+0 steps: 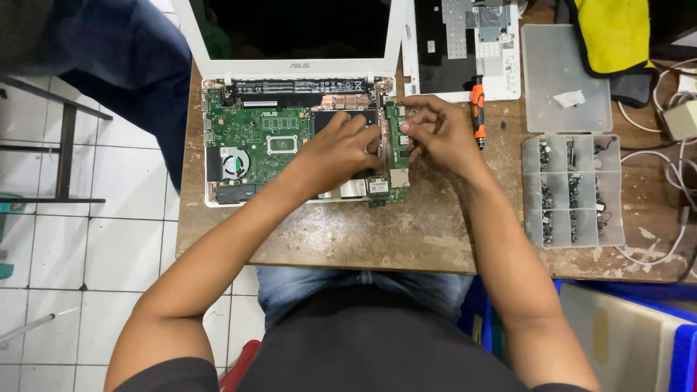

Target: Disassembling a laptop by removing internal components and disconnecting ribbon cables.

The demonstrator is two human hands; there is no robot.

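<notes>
An opened white laptop [218,196] lies on the worn wooden table [406,232], its green mainboard [247,131] and round fan [234,162] exposed. My left hand [337,152] rests on the right part of the laptop's inside, fingers pressed near a small green side board [398,141]. My right hand [435,131] pinches at the top of that side board with fingertips together. What the fingertips hold, if anything, is hidden. An orange-handled screwdriver [477,110] lies just right of my right hand.
The laptop's dark screen [298,29] stands up at the back. A removed white cover panel [465,51] lies behind the screwdriver. A clear compartment box of screws [572,189] sits at right, its lid [566,80] open. Cables [671,174] and a yellow bag [613,33] sit far right.
</notes>
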